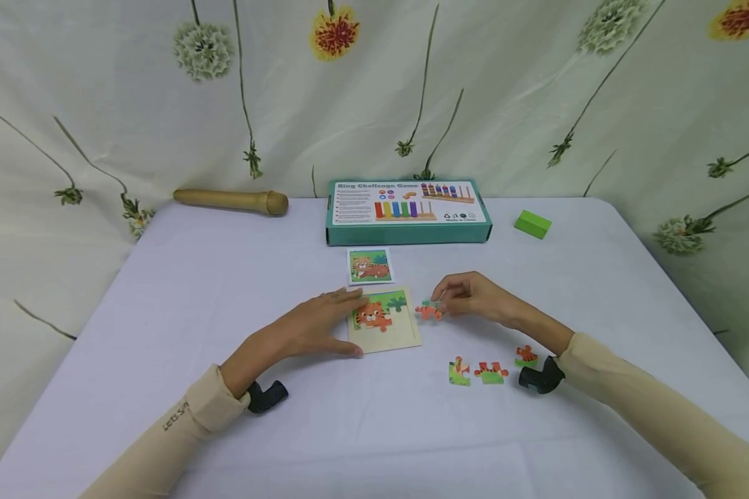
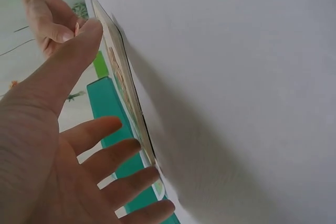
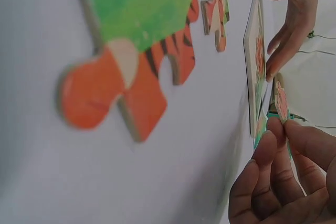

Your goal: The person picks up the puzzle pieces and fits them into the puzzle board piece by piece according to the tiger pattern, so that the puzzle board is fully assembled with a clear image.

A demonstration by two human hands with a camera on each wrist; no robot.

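Note:
A square wooden puzzle board lies mid-table, partly filled with pieces showing a tiger's face and greenery. My left hand rests at its left side, fingers extended over the upper left edge and thumb by the lower left corner. Just right of the board, my right hand pinches an orange and teal puzzle piece between thumb and fingertips. The right wrist view shows this piece raised off the table. Loose puzzle pieces with orange and green print lie in front of the right hand.
Behind the board lies a picture card of the whole tiger. Farther back sit a teal Ring Challenge Game box, a green block and a wooden microphone-shaped stick. A flowered curtain hangs behind the white-covered table.

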